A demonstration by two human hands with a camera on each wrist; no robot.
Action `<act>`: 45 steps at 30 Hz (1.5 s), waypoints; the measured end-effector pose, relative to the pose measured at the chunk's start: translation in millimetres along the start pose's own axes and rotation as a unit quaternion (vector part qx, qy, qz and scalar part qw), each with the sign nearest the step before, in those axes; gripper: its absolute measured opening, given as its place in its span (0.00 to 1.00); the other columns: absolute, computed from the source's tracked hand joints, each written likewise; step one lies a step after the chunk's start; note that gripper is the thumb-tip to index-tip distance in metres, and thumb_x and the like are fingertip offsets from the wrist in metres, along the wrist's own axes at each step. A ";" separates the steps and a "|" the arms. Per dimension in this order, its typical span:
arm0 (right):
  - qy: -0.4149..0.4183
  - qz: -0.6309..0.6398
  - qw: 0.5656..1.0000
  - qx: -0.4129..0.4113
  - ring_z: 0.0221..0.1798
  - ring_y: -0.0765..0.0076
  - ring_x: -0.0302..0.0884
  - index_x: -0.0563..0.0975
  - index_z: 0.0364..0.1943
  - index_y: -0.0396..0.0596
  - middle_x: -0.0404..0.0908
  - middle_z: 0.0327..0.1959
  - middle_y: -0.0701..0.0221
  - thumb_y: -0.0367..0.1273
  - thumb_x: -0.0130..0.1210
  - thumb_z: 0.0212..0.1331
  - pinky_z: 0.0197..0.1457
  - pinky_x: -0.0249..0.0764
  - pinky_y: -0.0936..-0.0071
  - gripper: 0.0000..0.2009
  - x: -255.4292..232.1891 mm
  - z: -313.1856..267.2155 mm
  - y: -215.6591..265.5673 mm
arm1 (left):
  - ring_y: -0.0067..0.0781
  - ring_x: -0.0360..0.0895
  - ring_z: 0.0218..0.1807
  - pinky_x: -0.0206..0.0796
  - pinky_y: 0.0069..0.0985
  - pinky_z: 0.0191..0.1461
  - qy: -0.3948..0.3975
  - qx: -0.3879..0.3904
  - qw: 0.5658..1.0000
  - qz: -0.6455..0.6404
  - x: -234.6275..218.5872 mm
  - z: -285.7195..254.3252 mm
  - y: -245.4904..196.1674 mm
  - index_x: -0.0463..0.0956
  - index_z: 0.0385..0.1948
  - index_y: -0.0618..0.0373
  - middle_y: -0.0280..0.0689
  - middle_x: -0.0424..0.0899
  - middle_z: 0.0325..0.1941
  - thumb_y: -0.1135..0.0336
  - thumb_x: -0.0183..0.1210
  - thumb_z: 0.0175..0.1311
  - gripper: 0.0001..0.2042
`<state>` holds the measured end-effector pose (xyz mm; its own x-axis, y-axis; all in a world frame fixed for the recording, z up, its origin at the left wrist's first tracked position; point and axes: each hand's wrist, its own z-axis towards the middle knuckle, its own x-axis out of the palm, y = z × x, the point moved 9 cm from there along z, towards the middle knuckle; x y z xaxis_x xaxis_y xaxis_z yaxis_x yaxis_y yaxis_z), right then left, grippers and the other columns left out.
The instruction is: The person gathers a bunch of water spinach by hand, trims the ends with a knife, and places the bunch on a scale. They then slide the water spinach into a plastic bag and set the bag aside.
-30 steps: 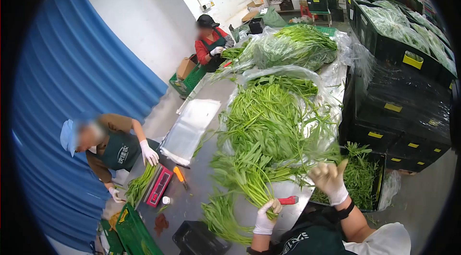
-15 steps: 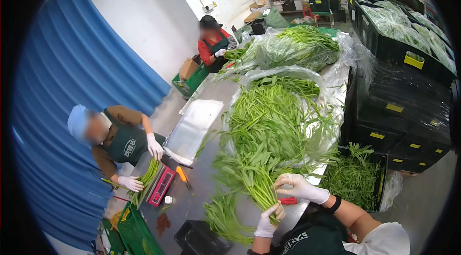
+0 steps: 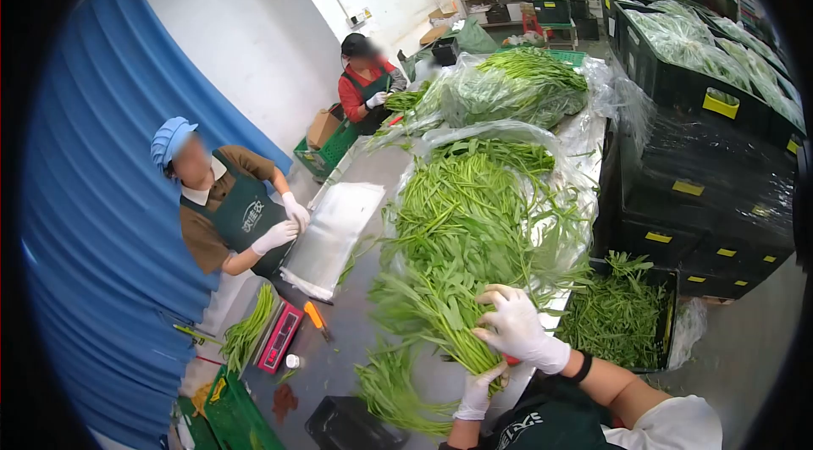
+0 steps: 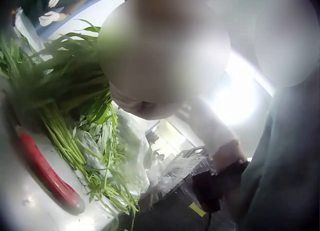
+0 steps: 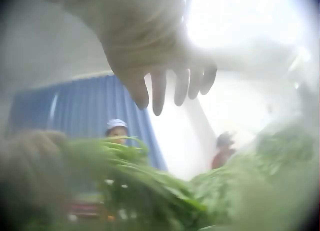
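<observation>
Low in the head view, my gloved left hand point(image 3: 483, 392) grips the stem ends of a bunch of leafy greens point(image 3: 440, 314). My gloved right hand point(image 3: 518, 330) is just above and right of those stems, fingers apart and loosely bent; whether it touches them is unclear. In the right wrist view, the right hand point(image 5: 157, 56) hangs over the greens point(image 5: 145, 181) with its fingers extended. A red-handled tool point(image 4: 47, 173) lies on the metal table, partly hidden by the right hand in the head view. A large heap of greens point(image 3: 466, 204) lies beyond on plastic.
Across the table, a person in a blue cap point(image 3: 246, 204) stands by plastic bags point(image 3: 334, 234) and a pink scale point(image 3: 281, 338). An orange knife point(image 3: 317, 319) and a black bin point(image 3: 351, 425) are nearby. A crate of greens point(image 3: 618, 314) and stacked black crates point(image 3: 694, 187) are on the right.
My right hand swung in from the right to the bunch and now hovers over its stems. My left hand kept its grip. The person in the blue cap left the scale and reached towards the bags.
</observation>
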<state>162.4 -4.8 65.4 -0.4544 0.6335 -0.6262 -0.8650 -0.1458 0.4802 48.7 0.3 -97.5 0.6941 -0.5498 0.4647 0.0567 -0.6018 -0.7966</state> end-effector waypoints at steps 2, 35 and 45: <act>0.023 -0.033 0.996 0.074 0.51 0.62 0.68 0.79 0.18 0.50 0.75 0.42 0.71 0.38 0.63 0.42 0.51 0.63 0.66 0.08 25.6 -0.9 -20.8 | 0.23 0.71 0.20 0.62 0.18 0.23 -0.017 0.024 0.999 0.017 1.9 -2.6 -8.6 0.74 0.33 0.63 0.34 0.76 0.22 0.73 0.61 0.55 0.07; 0.077 0.454 0.842 0.282 0.35 0.60 0.78 0.81 0.31 0.43 0.82 0.30 0.64 0.43 0.50 0.59 0.44 0.71 0.67 0.17 -8.3 -34.7 -69.7 | 0.22 0.69 0.21 0.62 0.20 0.26 0.002 0.034 0.999 -0.026 1.5 1.4 -14.0 0.71 0.39 0.63 0.34 0.74 0.22 0.70 0.55 0.60 0.09; 0.053 0.034 0.996 0.059 0.23 0.55 0.74 0.76 0.17 0.45 0.74 0.18 0.64 0.44 0.56 0.52 0.28 0.69 0.62 0.17 55.2 -36.6 -25.5 | 0.26 0.77 0.29 0.70 0.21 0.33 -0.034 0.024 0.999 -0.031 -5.1 -5.0 -2.1 0.74 0.37 0.62 0.35 0.80 0.28 0.73 0.57 0.59 0.06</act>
<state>151.6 6.1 -4.0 -0.5370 0.5412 -0.6471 -0.8025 -0.0913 0.5896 41.5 1.5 -96.2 0.7351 -0.4710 0.4877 0.1344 -0.6038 -0.7857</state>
